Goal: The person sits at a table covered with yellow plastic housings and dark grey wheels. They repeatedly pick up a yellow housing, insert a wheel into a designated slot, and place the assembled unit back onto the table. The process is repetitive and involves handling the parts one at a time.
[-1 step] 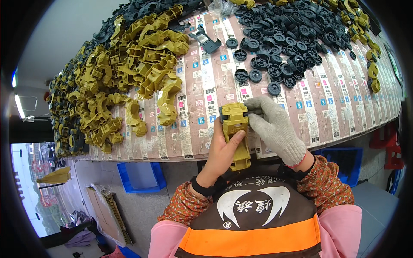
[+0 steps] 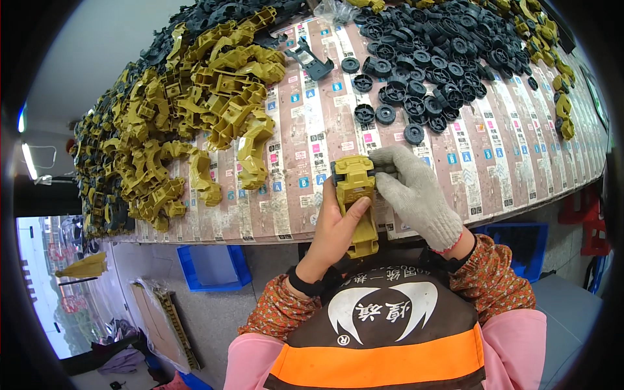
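Note:
A yellow plastic toy vehicle body (image 2: 364,229) is upright between my hands, near the table's front edge. My bare left hand (image 2: 339,227) is closed around it, with the thumb lying across its middle. A black wheel (image 2: 337,173) shows on the left side of its far end. At the right side of that same end, my gloved right hand (image 2: 411,190) pinches another black wheel (image 2: 373,166) against the body. The glove's fingers cover most of that wheel.
A heap of yellow vehicle bodies (image 2: 221,107) fills the table's left side. Loose black wheels (image 2: 416,106) lie ahead and to the right, beside a dark chassis piece (image 2: 312,62). Blue bins (image 2: 211,266) stand on the floor below the edge of the patterned table (image 2: 305,214).

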Available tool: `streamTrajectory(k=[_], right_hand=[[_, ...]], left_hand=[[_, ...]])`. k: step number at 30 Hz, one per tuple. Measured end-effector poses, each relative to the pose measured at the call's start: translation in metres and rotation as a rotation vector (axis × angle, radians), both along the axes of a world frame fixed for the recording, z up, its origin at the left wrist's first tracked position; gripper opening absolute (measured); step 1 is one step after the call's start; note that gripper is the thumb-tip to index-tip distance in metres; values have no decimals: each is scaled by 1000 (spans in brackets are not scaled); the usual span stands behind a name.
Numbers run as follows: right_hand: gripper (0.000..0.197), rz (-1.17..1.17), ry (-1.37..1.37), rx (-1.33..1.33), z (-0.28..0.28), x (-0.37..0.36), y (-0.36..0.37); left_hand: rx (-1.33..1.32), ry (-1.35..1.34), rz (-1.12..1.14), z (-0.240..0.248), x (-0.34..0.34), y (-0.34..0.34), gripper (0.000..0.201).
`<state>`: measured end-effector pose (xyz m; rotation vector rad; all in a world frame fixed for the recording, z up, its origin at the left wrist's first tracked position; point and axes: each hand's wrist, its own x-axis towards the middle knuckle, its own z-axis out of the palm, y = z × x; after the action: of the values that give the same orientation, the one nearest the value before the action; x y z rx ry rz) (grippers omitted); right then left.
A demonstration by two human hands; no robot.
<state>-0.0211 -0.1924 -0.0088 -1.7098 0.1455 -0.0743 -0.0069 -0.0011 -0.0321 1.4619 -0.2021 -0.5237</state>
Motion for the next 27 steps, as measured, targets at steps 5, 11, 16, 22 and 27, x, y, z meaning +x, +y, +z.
streamTrajectory(k=[5, 11, 16, 22, 27], right_hand=[[34, 22, 4, 3, 7, -3, -2], [34, 37, 70, 2, 20, 1, -5], [30, 93, 17, -112, 26, 6, -9], [25, 282, 108, -430, 51, 48, -20], [16, 42, -319, -1175, 19, 112, -30]], left_hand=[[196, -115, -67, 2, 0, 5, 57], [374, -283, -96, 8, -3, 2, 61], [513, -293, -91, 13, -9, 0, 65], [73, -29, -19, -8, 11, 9, 58], [-251, 418, 62, 1, 15, 14, 50]])
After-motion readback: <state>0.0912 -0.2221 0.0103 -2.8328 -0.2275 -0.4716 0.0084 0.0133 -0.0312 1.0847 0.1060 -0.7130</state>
